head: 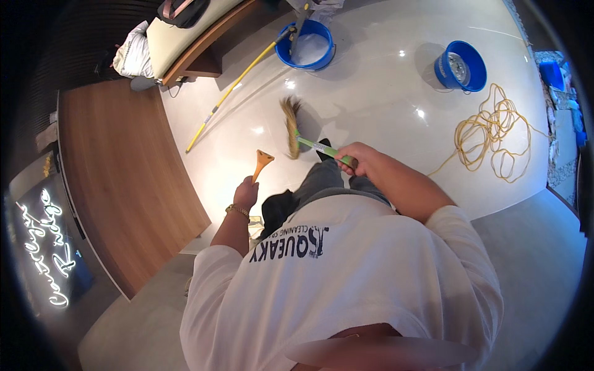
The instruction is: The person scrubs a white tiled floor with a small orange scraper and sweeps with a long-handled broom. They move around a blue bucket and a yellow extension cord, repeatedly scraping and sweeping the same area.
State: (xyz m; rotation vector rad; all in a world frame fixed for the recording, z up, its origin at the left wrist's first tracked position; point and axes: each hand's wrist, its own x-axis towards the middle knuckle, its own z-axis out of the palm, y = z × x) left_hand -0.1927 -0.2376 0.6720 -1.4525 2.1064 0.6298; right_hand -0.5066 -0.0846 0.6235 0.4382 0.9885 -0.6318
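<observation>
My left hand, with a gold watch on its wrist, grips the handle of an orange scraper. The scraper's wide end points away from me, above the floor. My right hand is closed around the green handle of a short broom. Its straw bristles fan out over the glossy floor; whether they touch it I cannot tell. My dark shoe shows partly behind the broom handle.
A yellow pole slants to a blue bucket holding whitish liquid. Another blue bucket stands right, near a tangled yellow cord. On the left are a wooden counter and a cushioned bench with a black bag.
</observation>
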